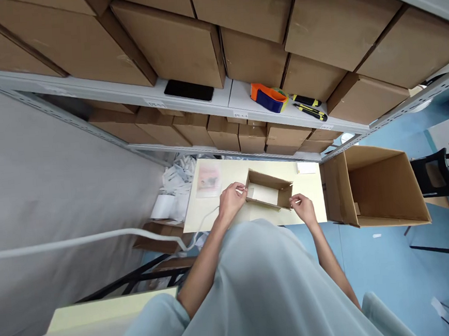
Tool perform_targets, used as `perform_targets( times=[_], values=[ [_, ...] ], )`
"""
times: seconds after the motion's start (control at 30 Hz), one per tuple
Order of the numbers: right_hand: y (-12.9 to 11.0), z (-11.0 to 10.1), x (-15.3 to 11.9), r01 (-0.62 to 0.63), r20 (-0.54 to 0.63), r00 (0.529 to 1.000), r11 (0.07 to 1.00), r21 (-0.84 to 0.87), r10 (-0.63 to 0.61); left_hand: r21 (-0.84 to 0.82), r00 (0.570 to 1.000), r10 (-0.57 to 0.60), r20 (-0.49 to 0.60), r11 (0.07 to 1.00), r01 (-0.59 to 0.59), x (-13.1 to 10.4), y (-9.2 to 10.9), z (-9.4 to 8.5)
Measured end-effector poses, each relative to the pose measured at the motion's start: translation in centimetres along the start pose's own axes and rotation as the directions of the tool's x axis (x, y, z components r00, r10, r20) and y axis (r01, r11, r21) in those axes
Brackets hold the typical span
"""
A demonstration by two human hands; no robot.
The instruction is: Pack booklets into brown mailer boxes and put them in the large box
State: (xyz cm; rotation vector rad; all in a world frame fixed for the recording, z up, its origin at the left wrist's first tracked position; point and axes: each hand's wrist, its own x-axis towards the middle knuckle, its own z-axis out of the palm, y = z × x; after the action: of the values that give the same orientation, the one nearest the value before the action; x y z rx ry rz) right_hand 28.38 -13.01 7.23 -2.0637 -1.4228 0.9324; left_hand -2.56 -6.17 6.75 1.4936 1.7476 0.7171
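Observation:
A small open cardboard box (269,179) rests on the cream tabletop (232,216) in front of me, with a white surface showing on its bottom. At its left end my left hand (232,199) is closed on the box wall, thumb and fingers pinching the corner. My right hand (303,207) pinches the lower right corner of the same box. To the left of the box lies a clear plastic bag (209,179) with something reddish in it. A small white stack of cards or paper (306,168) lies near the table's back right corner.
Above the table, a metal shelf (227,98) carries many cardboard boxes, a black phone (189,90), an orange and blue tape dispenser (268,97) and utility knives (310,111). A large open carton (389,188) stands at the right. Crumpled white paper (179,179) piles up at left.

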Motion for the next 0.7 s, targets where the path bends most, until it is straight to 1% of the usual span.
perform_targets(
  times=[0.13, 0.27, 0.33, 0.5, 0.6, 0.7],
  values=[
    [-1.3, -1.3, 1.2, 0.034, -0.051, 0.998, 0.992, -0.124, -0.041, 0.109, 1.000, -0.004, -0.024, 0.994, 0.007, -0.6, 1.2, 0.2],
    [-2.0, -2.5, 2.0, 0.079, -0.068, 0.994, 0.985, -0.153, -0.090, 0.147, 1.000, -0.012, -0.026, 0.989, 0.016, -2.6, 2.0, 0.3],
    [-1.9, -2.7, 2.1, 0.097, -0.040, 0.994, 0.980, -0.174, -0.105, 0.150, 0.999, -0.013, -0.037, 0.989, 0.018, -3.8, 2.2, 0.6],
    [-1.2, -1.9, 1.8, 0.118, 0.113, 0.989, 0.964, -0.236, -0.094, 0.178, 0.999, -0.015, -0.043, 0.984, 0.023, -6.0, 1.9, 1.9],
    [-0.9, -1.1, 1.6, 0.157, 0.129, 0.983, 0.958, -0.241, -0.129, 0.221, 0.999, -0.008, -0.040, 0.975, 0.016, -6.6, 1.6, 2.6],
    [-0.9, -0.6, 1.5, 0.189, 0.136, 0.978, 0.945, -0.268, -0.157, 0.247, 0.999, 0.012, -0.029, 0.969, -0.004, -6.8, 1.5, 2.7]
  ],
)
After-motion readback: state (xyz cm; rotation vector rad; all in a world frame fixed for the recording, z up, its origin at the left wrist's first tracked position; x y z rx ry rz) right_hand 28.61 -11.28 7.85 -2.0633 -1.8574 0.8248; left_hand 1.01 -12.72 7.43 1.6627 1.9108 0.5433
